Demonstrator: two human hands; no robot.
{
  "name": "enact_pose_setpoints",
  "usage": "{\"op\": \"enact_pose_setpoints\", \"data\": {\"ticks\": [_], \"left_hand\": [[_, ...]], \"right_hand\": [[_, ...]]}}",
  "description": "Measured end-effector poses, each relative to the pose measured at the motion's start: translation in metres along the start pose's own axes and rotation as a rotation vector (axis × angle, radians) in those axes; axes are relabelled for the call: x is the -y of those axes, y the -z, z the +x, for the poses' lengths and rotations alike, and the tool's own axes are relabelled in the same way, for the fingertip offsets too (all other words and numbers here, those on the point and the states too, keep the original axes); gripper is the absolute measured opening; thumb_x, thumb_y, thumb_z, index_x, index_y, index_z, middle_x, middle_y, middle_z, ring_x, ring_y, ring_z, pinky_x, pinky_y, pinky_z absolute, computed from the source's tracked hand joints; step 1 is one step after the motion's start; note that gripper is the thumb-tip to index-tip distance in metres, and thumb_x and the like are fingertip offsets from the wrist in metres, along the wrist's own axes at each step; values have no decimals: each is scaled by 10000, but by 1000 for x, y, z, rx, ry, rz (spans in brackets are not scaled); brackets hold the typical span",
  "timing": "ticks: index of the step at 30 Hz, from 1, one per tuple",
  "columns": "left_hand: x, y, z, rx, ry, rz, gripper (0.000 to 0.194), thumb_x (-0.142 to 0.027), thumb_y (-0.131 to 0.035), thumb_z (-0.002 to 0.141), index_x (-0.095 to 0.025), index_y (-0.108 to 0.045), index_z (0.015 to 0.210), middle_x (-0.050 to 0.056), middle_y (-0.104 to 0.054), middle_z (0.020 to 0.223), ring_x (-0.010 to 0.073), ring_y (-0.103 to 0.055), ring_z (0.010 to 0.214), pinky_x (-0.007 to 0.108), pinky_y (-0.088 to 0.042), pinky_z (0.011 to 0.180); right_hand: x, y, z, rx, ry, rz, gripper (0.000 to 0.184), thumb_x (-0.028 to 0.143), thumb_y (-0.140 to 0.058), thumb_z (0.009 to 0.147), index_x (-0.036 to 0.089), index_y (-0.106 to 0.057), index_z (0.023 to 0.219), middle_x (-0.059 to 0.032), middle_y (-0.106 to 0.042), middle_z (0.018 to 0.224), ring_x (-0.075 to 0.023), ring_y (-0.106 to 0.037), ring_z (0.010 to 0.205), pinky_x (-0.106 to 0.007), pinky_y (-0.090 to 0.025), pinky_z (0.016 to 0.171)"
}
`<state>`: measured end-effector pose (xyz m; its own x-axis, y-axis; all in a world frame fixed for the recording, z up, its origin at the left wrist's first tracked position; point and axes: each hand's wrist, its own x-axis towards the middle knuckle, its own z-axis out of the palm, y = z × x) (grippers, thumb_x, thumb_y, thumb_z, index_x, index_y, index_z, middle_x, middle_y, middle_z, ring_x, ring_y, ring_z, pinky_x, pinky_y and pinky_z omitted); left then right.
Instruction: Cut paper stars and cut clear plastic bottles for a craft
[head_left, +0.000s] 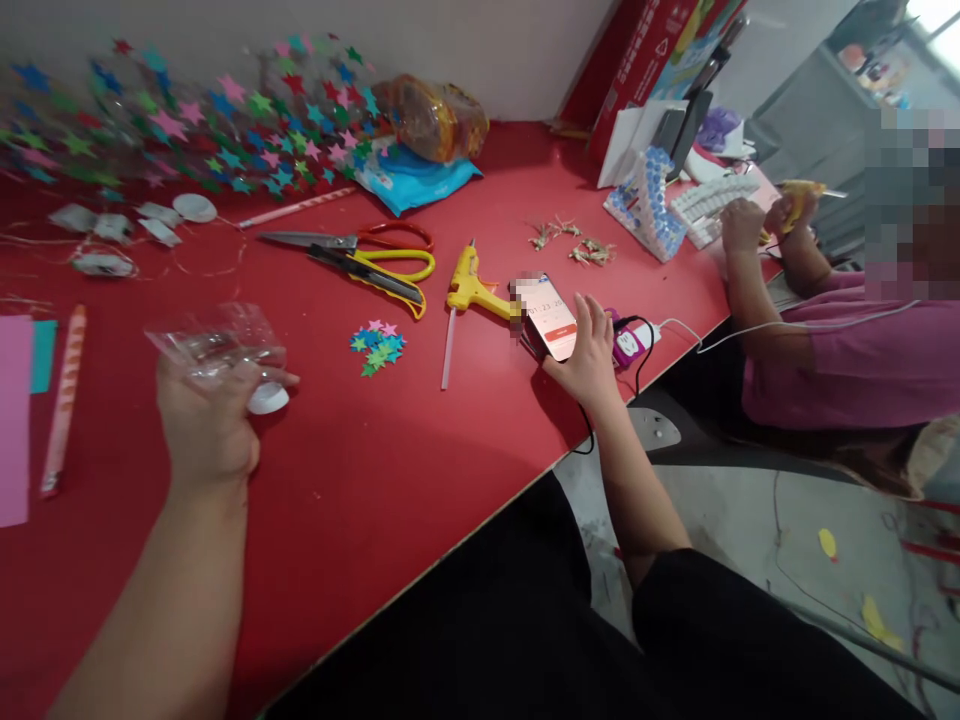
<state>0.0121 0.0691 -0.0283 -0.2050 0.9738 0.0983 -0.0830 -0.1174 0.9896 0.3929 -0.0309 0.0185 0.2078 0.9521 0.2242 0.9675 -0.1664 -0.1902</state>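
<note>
My left hand [206, 430] is closed around a crinkled clear plastic bag [225, 340], held above the left part of the table. A round white cap [268, 398] shows beside the thumb; what is inside the bag is hard to make out. To the right, my right hand [591, 360] grips a smartphone [546, 315] by its lower right corner, thumb at the bottom end and fingers along the side. Its lit screen shows a running timer. Close to the phone lies a yellow glue gun [480, 290] with a glue stick [448, 350] at its side. Small paper stars [379, 345] form a pile between my hands.
Scissors [375, 250] and a utility knife [367, 275] lie behind the stars. Bottles filled with stars [225, 120], light-string battery boxes [112, 228] and a pencil [64, 400] are at left. A power strip [630, 345] with cables sits right; a co-worker's hand [795, 205] holds another glue gun.
</note>
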Motion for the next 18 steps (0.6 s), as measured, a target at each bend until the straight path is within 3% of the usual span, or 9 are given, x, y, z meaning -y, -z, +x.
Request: {"op": "enact_pose_setpoints", "data": {"ticks": [7, 10, 12, 14, 16, 18], "left_hand": [[-10, -5, -6, -11, 56, -109, 586, -435, -863, 517, -191, -552, 949, -29, -686, 745, 132, -629, 564, 283, -530, 510], [-12, -5, -7, 16, 92, -131, 541, -420, -844, 559, -181, -554, 949, -15, -682, 764, 117, -616, 528, 269, -519, 519], [-11, -4, -8, 21, 105, -137, 513, -390, -827, 590, -191, -548, 972, -13, -671, 793, 117, -624, 542, 251, -505, 519], [-10, -3, -10, 48, 111, -132, 494, -360, -819, 603, -194, -542, 976, -5, -658, 820, 110, -622, 566, 238, -497, 537], [-9, -2, -11, 65, 102, -122, 482, -339, -805, 623, -199, -534, 997, 5, -650, 865, 107, -619, 617, 246, -506, 590], [-9, -2, -11, 61, 71, -94, 521, -321, -798, 629, -209, -525, 1059, 24, -643, 957, 123, -633, 728, 268, -516, 680]], "right_hand": [[-14, -10, 36, 103, 4, -16, 956, 281, -624, 701, 132, -132, 1507, -250, -210, 1546, -385, -186, 1461, -644, -102, 1148], [-14, -7, 38, 1, 20, 28, 839, 311, -604, 751, 162, -220, 1483, -232, -242, 1548, -395, -245, 1438, -686, -116, 1122], [-8, -3, 35, -144, 35, 82, 728, 321, -583, 782, 172, -305, 1438, -215, -332, 1503, -382, -327, 1395, -681, -179, 1108], [2, 1, 31, -264, 83, 191, 605, 307, -564, 805, 172, -398, 1371, -203, -444, 1409, -339, -460, 1284, -589, -353, 1055], [18, 3, 23, -280, 113, 302, 452, 286, -539, 844, 183, -490, 1281, -155, -598, 1195, -272, -594, 1071, -467, -482, 931], [35, 1, 15, -221, 116, 364, 314, 276, -505, 888, 201, -559, 1188, -94, -668, 988, -212, -633, 805, -369, -530, 757]]}}
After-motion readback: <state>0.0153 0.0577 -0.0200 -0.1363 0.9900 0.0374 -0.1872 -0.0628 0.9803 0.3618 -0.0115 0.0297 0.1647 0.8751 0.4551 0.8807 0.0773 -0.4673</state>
